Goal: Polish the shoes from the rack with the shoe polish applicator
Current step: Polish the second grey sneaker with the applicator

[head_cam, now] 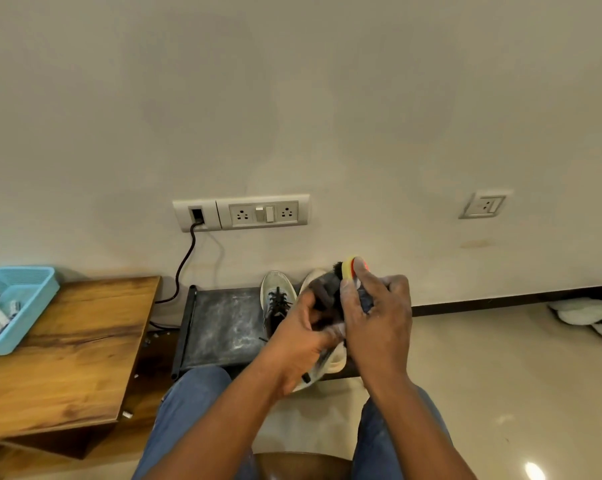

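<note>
**Inspector:** State of the hands?

**Assistant:** Left hand (301, 336) grips a grey shoe (323, 289) from below, fingers curled round it, raised above the rack (223, 327). Right hand (375, 317) holds the applicator (348, 268), fingers wrapped about its body, dark tip against the shoe's upper.

**Inspector:** The other shoe?

**Assistant:** Second shoe (277, 299), black laces, stands on the rack, just left of the held one.

**Inspector:** Surroundings?

**Assistant:** Wooden table (70, 355) at left bearing a blue basket (39, 289); socket panel (240, 212) on the wall with a black cable (185, 261) plugged in.
</note>
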